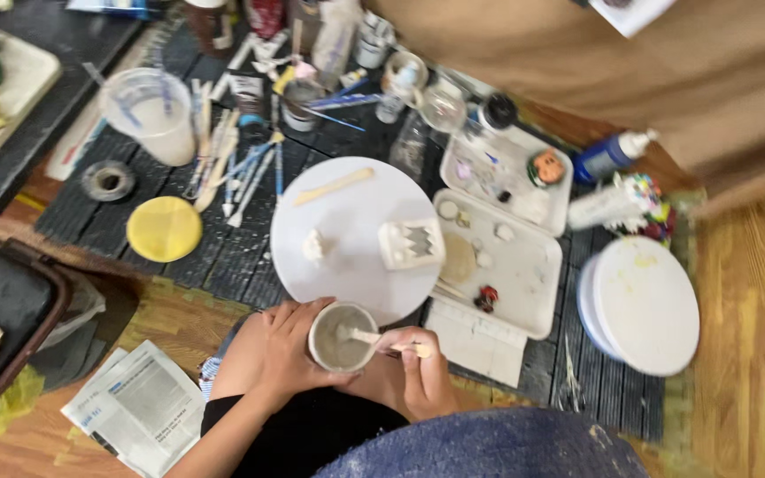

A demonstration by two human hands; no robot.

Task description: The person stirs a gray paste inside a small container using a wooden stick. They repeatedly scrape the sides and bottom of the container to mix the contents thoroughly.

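My left hand (pixel 283 347) wraps around a small grey clay cup (pixel 342 337) held over my lap. Gripped in my right hand (pixel 422 372) is a pale wooden stick (pixel 378 340), its tip resting inside the cup. Just beyond the cup lies a round white board (pixel 356 204) carrying a white clay block with zigzag cut-outs (pixel 411 243), a small white clay lump (pixel 313 245) and a flat wooden tool (pixel 333 186).
Two white trays (pixel 524 265) with small clay pieces lie to the right, beside a stack of round white boards (pixel 646 304). A clear plastic beaker (pixel 150 111), a yellow lid (pixel 164 228), brushes and jars crowd the dark mat. A newspaper (pixel 139 407) lies on the floor at left.
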